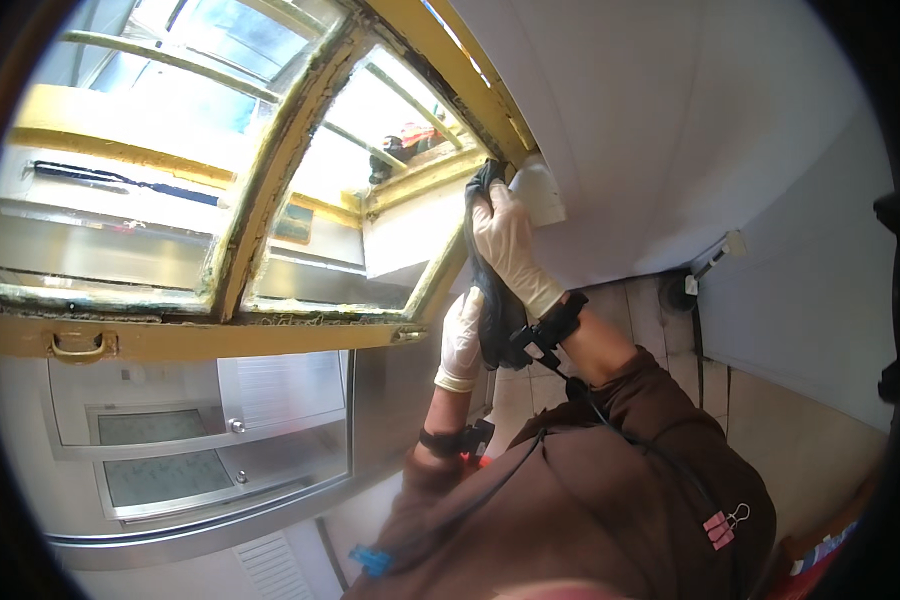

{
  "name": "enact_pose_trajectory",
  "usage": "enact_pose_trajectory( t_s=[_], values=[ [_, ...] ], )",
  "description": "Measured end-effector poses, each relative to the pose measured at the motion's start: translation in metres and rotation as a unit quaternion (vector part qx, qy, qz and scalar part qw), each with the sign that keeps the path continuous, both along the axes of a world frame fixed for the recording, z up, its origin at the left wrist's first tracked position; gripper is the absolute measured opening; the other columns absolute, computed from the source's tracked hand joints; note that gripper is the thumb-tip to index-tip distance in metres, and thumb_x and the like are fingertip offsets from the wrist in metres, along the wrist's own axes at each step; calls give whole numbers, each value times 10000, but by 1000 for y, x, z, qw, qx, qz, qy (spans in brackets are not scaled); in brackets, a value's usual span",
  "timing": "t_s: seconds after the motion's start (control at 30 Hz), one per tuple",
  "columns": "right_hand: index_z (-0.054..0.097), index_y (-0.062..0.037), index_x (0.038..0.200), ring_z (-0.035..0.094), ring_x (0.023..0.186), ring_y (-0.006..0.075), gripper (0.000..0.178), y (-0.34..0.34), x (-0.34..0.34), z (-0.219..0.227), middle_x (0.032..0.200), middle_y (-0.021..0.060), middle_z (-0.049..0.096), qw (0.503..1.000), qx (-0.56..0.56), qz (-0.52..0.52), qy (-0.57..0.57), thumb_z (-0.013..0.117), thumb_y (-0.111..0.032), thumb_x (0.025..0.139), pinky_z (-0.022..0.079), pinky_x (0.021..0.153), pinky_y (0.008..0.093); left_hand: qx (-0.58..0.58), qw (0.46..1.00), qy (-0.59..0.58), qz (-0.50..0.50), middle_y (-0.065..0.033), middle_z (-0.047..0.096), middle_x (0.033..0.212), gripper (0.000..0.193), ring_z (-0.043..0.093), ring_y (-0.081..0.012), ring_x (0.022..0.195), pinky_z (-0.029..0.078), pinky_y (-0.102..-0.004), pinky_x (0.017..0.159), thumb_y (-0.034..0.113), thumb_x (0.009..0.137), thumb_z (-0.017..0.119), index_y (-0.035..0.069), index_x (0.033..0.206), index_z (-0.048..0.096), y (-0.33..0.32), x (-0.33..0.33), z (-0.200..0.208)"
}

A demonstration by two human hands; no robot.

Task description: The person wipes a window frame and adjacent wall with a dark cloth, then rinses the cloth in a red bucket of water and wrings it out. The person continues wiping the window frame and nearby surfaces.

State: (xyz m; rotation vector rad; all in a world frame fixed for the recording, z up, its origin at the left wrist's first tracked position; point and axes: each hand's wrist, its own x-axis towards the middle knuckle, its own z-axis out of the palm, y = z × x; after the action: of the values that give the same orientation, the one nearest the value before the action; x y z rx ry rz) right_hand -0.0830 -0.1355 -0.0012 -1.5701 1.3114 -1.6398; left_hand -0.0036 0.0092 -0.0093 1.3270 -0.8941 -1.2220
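Both my hands wear thin whitish gloves. My right hand [515, 245] is closed on the upper part of a dark cloth [494, 300] at the bottom rail corner of a yellow window sash [285, 160]. The cloth hangs down from there. Lower and to the left, my left hand [460, 340] is curled at the cloth's lower part, its fingertips partly hidden behind the fabric. The sash has worn, peeling paint round its glass panes and a small metal handle [80, 348] on its near rail.
Metal cabinet doors [280, 390] with round knobs stand below the sash at the left. A pale wall [660, 120] rises at the right, above a tiled floor [770, 410]. Through the glass show a sill and a dark and red object. A dark cable runs across my brown clothing.
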Motion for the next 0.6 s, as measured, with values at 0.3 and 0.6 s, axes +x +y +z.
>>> enact_pose_trajectory(
  t_s=[0.3, 0.6],
  values=[
    [637, 30, 1158, 656, 810, 465, 346, 19, 2, 7, 891, 252, 678, 995, 87, 37, -18, 629, -216, 915, 535, 710, 468, 8, 999, -36, 9, -21, 630, 896, 356, 544, -85, 789, 450, -243, 700, 329, 1050, 503, -2, 1027, 631, 5, -3, 0],
    [613, 29, 1236, 681, 940, 402, 411, 8, -2, 0, 1024, 246, 696, 997, 34, 62, -13, 627, -228, 915, 551, 789, 435, -45, 998, -18, 43, -36, 642, 893, 383, 557, -104, 784, 463, -264, 689, 325, 1051, 500, -33, 1020, 630, -3, -6, 4]
  ],
)
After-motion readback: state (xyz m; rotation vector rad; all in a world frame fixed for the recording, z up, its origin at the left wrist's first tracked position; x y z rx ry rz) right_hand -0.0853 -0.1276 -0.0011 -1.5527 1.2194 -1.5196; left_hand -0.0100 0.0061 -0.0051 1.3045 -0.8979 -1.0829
